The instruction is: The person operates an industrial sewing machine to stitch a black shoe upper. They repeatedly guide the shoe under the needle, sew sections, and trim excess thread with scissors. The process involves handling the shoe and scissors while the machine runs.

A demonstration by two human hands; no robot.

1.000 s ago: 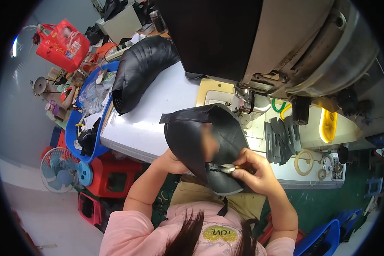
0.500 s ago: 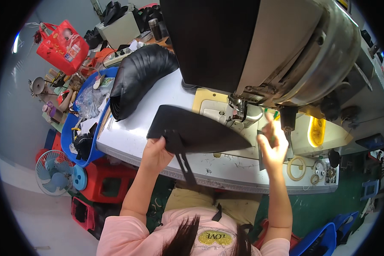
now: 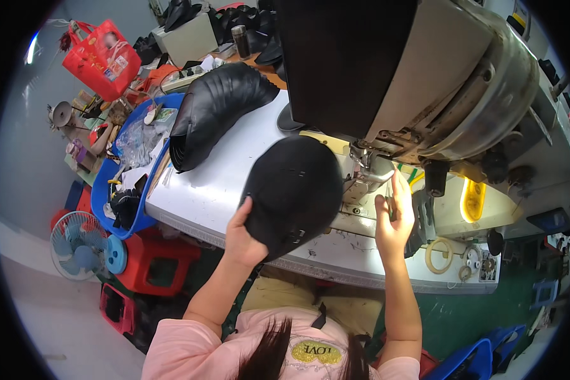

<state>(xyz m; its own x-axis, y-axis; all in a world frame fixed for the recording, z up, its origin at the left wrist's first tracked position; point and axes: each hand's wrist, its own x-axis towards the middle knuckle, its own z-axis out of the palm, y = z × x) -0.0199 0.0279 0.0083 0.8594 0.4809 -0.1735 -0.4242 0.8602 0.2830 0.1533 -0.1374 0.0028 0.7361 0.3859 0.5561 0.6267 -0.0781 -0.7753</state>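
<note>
My left hand (image 3: 244, 239) pinches the near left edge of a black, flat, rounded piece (image 3: 297, 190), which looks like leather or fabric. It is held tilted above the white table, its broad face showing with small slits in it. The thumb lies on top, and the other fingers are hidden beneath. My right hand (image 3: 396, 225) is raised beside the needle area of a sewing machine (image 3: 361, 158), index finger stretched up and thumb apart. A thin dark shape shows between thumb and fingers; whether it is held cannot be told.
A stack of black curved pieces (image 3: 218, 114) lies on the table (image 3: 196, 202) at left. Beside it stands a blue bin (image 3: 98, 206) of scraps. Dark pieces (image 3: 424, 221) and a cream ring (image 3: 439, 253) are at right. The machine head (image 3: 399, 69) overhangs the work.
The black piece has turned from a slanted, edge-on view to its broad face, and the dangling strip no longer shows. My right hand has moved slightly left and down.
</note>
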